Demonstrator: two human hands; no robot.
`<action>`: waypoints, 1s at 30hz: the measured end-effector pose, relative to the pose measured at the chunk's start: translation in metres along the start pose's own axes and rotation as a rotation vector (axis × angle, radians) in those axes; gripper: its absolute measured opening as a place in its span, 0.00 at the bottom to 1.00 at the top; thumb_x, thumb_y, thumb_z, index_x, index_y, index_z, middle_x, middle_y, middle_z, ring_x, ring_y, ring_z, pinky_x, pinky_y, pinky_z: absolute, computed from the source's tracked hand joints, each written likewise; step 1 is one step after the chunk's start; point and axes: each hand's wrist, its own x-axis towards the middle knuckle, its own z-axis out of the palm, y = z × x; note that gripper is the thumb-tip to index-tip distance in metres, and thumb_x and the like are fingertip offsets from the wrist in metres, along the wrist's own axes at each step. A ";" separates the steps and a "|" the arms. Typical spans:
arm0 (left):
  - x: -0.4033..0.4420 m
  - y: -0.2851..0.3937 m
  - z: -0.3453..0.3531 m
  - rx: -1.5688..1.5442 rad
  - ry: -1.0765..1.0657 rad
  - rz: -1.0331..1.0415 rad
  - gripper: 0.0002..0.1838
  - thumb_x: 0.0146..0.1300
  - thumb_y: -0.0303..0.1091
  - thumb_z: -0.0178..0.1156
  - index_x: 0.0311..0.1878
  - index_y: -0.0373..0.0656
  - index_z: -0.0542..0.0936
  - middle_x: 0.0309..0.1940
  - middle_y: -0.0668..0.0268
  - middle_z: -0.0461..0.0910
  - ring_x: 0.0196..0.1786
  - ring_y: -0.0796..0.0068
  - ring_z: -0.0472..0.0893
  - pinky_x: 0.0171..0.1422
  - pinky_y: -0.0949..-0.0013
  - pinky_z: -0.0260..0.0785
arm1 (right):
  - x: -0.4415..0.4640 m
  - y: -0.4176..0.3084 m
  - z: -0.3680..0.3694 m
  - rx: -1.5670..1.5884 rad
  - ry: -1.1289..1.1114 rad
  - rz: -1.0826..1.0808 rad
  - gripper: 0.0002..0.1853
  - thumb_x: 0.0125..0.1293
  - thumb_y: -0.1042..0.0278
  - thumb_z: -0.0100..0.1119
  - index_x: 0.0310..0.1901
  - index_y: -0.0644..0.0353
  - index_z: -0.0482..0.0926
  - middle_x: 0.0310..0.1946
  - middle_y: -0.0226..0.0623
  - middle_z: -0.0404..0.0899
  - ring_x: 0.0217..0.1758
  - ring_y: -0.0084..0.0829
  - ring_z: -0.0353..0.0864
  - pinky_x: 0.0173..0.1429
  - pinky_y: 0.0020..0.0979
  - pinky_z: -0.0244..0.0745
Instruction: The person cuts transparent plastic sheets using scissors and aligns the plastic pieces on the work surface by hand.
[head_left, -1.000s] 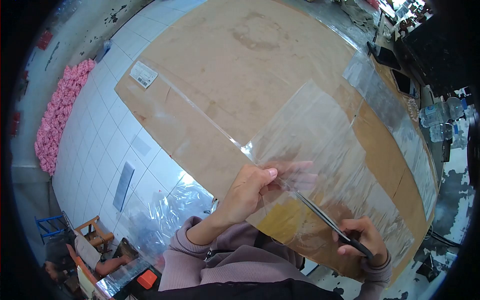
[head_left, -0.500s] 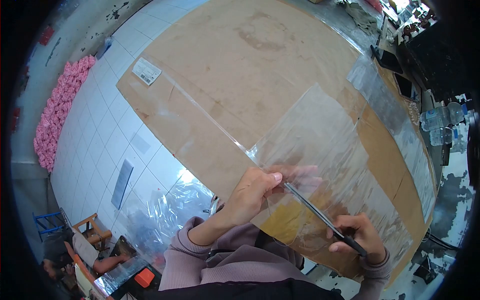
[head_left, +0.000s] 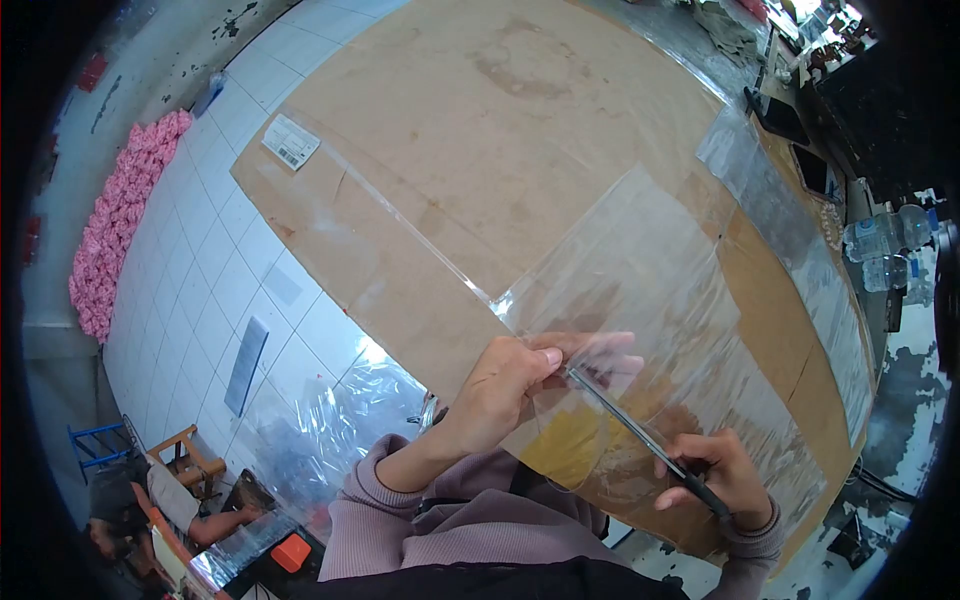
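My left hand (head_left: 510,385) pinches the edge of a clear plastic sheet (head_left: 640,260), thumb on top and fingers beneath, showing through the film. The sheet lies over the brown cardboard (head_left: 430,160) of the work surface. In my right hand (head_left: 720,470) are scissors (head_left: 630,425) with black handles, fingers wrapped round them. Their blades look nearly closed and point to the left hand, tips just short of its thumb. A yellow patch (head_left: 565,445) shows under the film below the blades.
A white label (head_left: 290,142) is on the cardboard's left part. Two phones (head_left: 812,170) and water bottles (head_left: 875,235) are at the right edge. Pink bundles (head_left: 130,220) lie by the wall. Crumpled clear plastic (head_left: 320,440) is at lower left, near another person (head_left: 175,500).
Compared with a second ago, the scissors' blades have drawn slightly back from the left fingers and come closer together. The left hand has shifted slightly right, still pinching the sheet.
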 end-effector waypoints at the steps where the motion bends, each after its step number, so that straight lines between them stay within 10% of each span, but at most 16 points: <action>1: 0.000 0.000 0.000 0.006 0.001 -0.003 0.25 0.68 0.35 0.37 0.58 0.20 0.64 0.53 0.45 0.73 0.58 0.62 0.72 0.66 0.66 0.59 | 0.000 0.002 0.001 0.025 0.003 0.008 0.19 0.45 0.58 0.75 0.30 0.61 0.78 0.16 0.27 0.68 0.18 0.15 0.61 0.23 0.20 0.54; 18: 0.009 0.029 0.005 0.218 0.412 0.198 0.25 0.71 0.39 0.36 0.51 0.22 0.70 0.53 0.41 0.72 0.48 0.64 0.79 0.49 0.68 0.73 | -0.004 0.018 0.000 0.337 -0.025 0.041 0.20 0.44 0.60 0.76 0.33 0.64 0.78 0.18 0.23 0.69 0.21 0.12 0.62 0.25 0.19 0.53; 30: 0.000 0.023 -0.018 0.064 0.215 0.149 0.25 0.72 0.39 0.37 0.53 0.20 0.68 0.61 0.44 0.65 0.54 0.63 0.74 0.59 0.66 0.66 | 0.002 0.008 -0.008 0.449 -0.182 0.214 0.23 0.46 0.58 0.75 0.37 0.64 0.76 0.22 0.24 0.70 0.27 0.14 0.66 0.32 0.20 0.59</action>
